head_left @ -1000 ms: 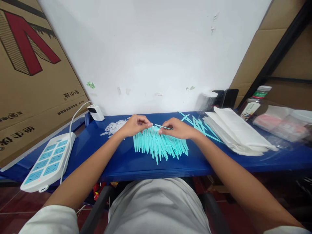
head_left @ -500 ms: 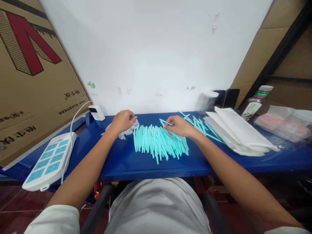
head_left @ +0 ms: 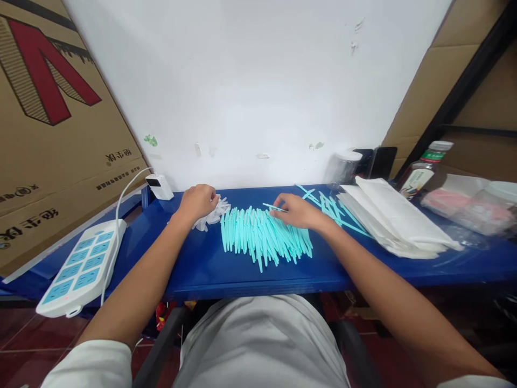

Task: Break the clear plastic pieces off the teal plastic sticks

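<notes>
My right hand [head_left: 297, 210] pinches a slim teal plastic stick [head_left: 273, 207] between thumb and fingers, just over the far right part of a dense pile of similar sticks [head_left: 258, 231]. Most of the piled sticks point toward me, lying side by side and overlapping. To the left, my left hand [head_left: 197, 201] rests with curled fingers over a small heap of translucent whitish pieces [head_left: 214, 214]. Its fingertips are turned down and hidden, so what they grip cannot be made out. More teal sticks [head_left: 333, 209] lie scattered behind my right wrist.
On the blue table's right stand a stack of white sheets or pouches [head_left: 398, 218], a labelled bottle [head_left: 420, 175] and a clear jar [head_left: 345, 166]. A power strip [head_left: 81, 269] and a small white device [head_left: 159, 186] are at left. A cardboard box [head_left: 60, 145] leans there.
My left hand has shifted a little left and down over the translucent pieces. My right hand keeps the teal stick, which has tilted and dropped slightly nearer the pile.
</notes>
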`<action>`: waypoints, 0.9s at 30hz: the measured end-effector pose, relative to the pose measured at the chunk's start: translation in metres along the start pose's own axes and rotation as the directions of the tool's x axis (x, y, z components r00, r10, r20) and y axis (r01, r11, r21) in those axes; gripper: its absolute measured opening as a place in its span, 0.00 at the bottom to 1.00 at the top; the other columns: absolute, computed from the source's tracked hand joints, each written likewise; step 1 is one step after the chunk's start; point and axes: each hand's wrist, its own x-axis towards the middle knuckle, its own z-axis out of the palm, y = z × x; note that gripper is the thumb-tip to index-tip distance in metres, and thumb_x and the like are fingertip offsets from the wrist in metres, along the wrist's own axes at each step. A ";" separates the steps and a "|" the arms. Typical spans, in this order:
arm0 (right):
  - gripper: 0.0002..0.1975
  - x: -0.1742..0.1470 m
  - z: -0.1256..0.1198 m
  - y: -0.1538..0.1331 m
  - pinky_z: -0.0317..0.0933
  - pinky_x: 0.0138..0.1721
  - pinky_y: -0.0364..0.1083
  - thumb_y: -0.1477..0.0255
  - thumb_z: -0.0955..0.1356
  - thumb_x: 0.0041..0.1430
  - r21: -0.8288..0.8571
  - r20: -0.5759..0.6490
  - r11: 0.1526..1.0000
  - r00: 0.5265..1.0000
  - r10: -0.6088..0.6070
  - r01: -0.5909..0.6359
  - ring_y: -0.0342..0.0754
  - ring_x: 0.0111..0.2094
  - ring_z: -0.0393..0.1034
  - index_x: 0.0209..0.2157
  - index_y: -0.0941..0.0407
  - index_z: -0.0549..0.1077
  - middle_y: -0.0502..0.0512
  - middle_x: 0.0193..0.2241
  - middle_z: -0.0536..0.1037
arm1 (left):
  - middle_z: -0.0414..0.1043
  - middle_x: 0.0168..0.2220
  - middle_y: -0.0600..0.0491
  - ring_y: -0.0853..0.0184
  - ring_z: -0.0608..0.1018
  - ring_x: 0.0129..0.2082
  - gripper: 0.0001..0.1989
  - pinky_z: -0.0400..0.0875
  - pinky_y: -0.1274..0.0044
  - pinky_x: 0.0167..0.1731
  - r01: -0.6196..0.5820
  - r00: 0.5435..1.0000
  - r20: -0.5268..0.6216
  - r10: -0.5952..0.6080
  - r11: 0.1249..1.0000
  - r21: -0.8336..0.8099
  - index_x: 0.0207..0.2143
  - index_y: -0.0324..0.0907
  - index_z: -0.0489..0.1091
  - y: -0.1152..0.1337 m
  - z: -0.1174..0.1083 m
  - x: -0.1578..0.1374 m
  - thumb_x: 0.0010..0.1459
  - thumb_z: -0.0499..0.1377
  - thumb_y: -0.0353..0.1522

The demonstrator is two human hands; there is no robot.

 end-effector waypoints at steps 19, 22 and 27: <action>0.10 0.005 0.010 0.001 0.64 0.34 0.46 0.64 0.70 0.65 0.248 -0.111 0.905 0.938 -0.329 0.346 0.48 0.33 0.76 0.41 0.56 0.72 0.55 0.32 0.81 | 0.76 0.34 0.51 0.66 0.76 0.32 0.10 0.68 0.74 0.34 -0.545 0.838 -0.338 0.429 0.633 -0.549 0.40 0.41 0.77 0.068 0.005 -0.018 0.70 0.59 0.37; 0.08 0.002 0.007 -0.001 0.64 0.32 0.45 0.66 0.67 0.67 0.236 -0.081 0.903 0.933 -0.349 0.359 0.47 0.31 0.76 0.36 0.56 0.72 0.54 0.30 0.82 | 0.75 0.35 0.50 0.65 0.76 0.34 0.12 0.67 0.73 0.35 -0.548 0.836 -0.341 0.429 0.660 -0.514 0.38 0.41 0.75 0.068 0.005 -0.017 0.72 0.56 0.36; 0.07 0.000 -0.004 -0.002 0.62 0.33 0.46 0.68 0.69 0.64 0.057 -0.154 0.944 0.937 -0.314 0.326 0.47 0.31 0.76 0.33 0.56 0.74 0.54 0.29 0.82 | 0.76 0.37 0.49 0.63 0.77 0.35 0.14 0.66 0.72 0.36 -0.481 0.874 -0.303 0.381 0.768 -0.422 0.39 0.41 0.75 0.054 0.004 -0.011 0.73 0.53 0.38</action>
